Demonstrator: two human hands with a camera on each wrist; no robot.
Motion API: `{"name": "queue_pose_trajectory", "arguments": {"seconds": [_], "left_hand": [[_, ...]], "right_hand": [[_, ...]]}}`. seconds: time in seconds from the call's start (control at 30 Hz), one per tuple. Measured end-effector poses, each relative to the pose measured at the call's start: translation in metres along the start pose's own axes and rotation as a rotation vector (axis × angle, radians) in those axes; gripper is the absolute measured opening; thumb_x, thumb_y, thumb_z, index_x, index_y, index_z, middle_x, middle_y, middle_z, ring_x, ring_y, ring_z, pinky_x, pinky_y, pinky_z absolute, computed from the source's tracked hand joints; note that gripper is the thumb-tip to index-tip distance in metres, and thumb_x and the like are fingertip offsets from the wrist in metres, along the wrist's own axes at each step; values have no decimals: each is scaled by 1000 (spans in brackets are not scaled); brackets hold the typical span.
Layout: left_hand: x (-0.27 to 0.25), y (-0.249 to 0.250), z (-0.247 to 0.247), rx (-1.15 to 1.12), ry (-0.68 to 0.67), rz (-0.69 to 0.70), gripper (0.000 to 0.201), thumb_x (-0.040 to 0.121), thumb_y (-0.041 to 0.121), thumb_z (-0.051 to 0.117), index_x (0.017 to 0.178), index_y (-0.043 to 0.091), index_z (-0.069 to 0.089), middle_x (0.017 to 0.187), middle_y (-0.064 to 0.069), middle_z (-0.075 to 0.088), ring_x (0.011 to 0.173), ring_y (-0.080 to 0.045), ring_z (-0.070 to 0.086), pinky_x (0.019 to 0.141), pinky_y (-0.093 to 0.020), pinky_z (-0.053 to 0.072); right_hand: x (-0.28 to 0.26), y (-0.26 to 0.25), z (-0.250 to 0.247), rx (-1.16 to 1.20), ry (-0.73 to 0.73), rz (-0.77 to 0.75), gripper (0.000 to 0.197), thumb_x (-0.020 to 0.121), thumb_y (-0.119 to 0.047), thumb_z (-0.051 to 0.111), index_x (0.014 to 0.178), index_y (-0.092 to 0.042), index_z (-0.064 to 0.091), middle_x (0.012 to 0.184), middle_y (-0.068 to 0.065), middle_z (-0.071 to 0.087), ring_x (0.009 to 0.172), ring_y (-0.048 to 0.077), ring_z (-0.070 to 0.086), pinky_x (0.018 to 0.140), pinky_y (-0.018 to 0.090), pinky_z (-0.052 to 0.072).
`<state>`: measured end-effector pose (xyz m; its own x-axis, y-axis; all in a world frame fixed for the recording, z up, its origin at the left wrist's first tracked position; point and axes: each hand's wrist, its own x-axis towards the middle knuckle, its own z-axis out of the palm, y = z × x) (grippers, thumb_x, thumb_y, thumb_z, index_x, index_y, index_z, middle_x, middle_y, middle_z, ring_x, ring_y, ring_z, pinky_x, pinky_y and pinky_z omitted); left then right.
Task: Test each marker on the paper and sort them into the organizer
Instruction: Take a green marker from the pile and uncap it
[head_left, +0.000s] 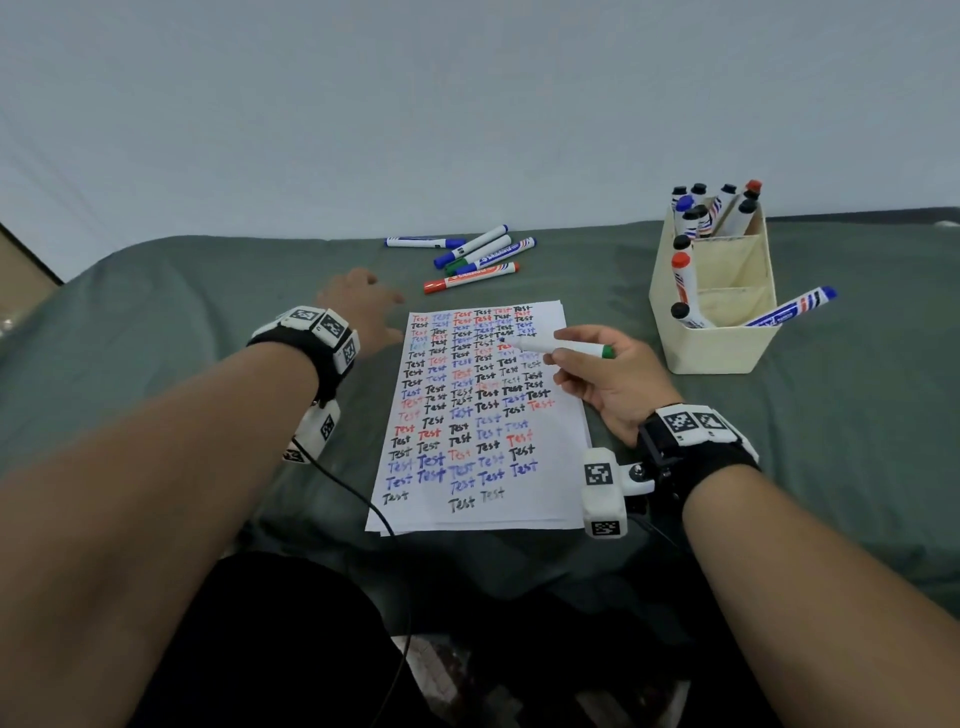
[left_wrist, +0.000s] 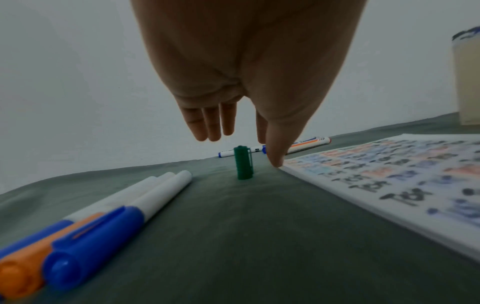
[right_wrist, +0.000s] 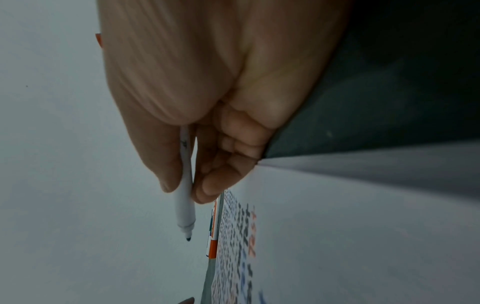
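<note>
My right hand (head_left: 597, 371) pinches an uncapped green marker (head_left: 563, 347) over the paper (head_left: 483, 415), tip pointing left above the rows of "Test" words. In the right wrist view thumb and fingers curl round the white marker barrel (right_wrist: 185, 197). The green cap (left_wrist: 243, 162) stands upright on the cloth beside the paper's left edge (left_wrist: 389, 181). My left hand (head_left: 363, 312) hovers just above the cap with straight fingers (left_wrist: 213, 123), holding nothing. A cream organizer (head_left: 717, 312) at the right holds several sorted markers.
A loose pile of blue, green and red markers (head_left: 475, 257) lies beyond the paper on the green cloth (head_left: 208, 322). More capped markers (left_wrist: 103, 216) lie near my left wrist. One blue marker (head_left: 789, 309) leans out of the organizer's front. A wall rises behind.
</note>
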<state>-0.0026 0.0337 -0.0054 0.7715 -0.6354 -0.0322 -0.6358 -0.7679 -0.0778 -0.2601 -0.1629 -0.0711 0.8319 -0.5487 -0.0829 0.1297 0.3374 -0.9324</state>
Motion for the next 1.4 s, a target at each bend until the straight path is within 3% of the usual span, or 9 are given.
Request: {"name": "queue_pose_trajectory", "arguments": {"seconds": [0.23, 0.43, 0.63, 0.77, 0.87, 1.03, 1.13, 1.27, 1.4], "left_hand": [[14, -14, 14, -27, -36, -27, 36, 95, 11, 62, 130, 21, 65, 133, -8, 63, 122, -30, 57, 98, -35, 45], [12, -4, 10, -176, 68, -13, 22, 99, 14, 55, 115, 16, 70, 115, -8, 69, 104, -28, 62, 85, -35, 48], [-8, 40, -2, -460, 50, 180, 12, 100, 20, 58, 109, 26, 65, 86, 15, 68, 79, -4, 64, 66, -22, 44], [-20, 64, -8, -556, 13, 247, 9, 100, 22, 58, 107, 27, 63, 89, 14, 71, 76, 0, 67, 67, -24, 51], [-26, 76, -10, -584, 3, 288, 9, 100, 22, 59, 107, 25, 63, 86, 14, 71, 70, 6, 65, 63, -20, 48], [-35, 89, -16, -628, -19, 299, 9, 99, 18, 59, 101, 26, 63, 88, 5, 74, 74, -5, 68, 64, -21, 54], [-38, 94, -16, -681, -50, 286, 12, 100, 12, 56, 99, 23, 60, 94, 2, 75, 76, -10, 70, 73, -31, 58], [-39, 98, -16, -673, -69, 262, 12, 101, 10, 54, 102, 21, 58, 92, 1, 74, 66, -7, 64, 60, -23, 53], [-39, 101, -18, -632, -50, 256, 12, 100, 11, 55, 100, 23, 58, 88, 3, 72, 65, -10, 59, 59, -27, 52]], "right_hand": [[3, 0, -2, 51, -38, 16, 23, 93, -1, 68, 116, -6, 69, 101, 20, 76, 68, 21, 68, 65, 26, 59], [3, 0, -2, 55, -42, 6, 25, 94, -2, 67, 118, -9, 69, 101, 17, 76, 66, 19, 66, 64, 24, 58], [3, 0, -2, 37, -41, 9, 25, 94, -4, 69, 118, -10, 70, 104, 17, 76, 66, 18, 66, 64, 23, 57], [2, 1, -2, 30, -42, 3, 24, 94, -5, 69, 117, -10, 70, 104, 17, 76, 66, 18, 67, 63, 23, 57], [2, 1, -2, 25, -48, 2, 24, 94, -6, 69, 117, -10, 70, 104, 17, 76, 66, 17, 67, 64, 22, 57], [2, 1, -2, 24, -63, 3, 23, 94, -5, 68, 116, -10, 71, 105, 18, 76, 67, 18, 66, 64, 23, 57], [1, 1, -2, 16, -67, 1, 24, 93, -5, 68, 117, -9, 70, 105, 19, 76, 68, 18, 66, 64, 23, 56], [-1, 0, 0, 13, -61, -7, 22, 94, -3, 68, 114, -10, 70, 103, 20, 76, 67, 18, 67, 63, 22, 57], [-1, -2, 2, 3, -47, -26, 22, 94, -4, 67, 115, -10, 69, 101, 18, 77, 65, 19, 68, 62, 23, 57]]}}
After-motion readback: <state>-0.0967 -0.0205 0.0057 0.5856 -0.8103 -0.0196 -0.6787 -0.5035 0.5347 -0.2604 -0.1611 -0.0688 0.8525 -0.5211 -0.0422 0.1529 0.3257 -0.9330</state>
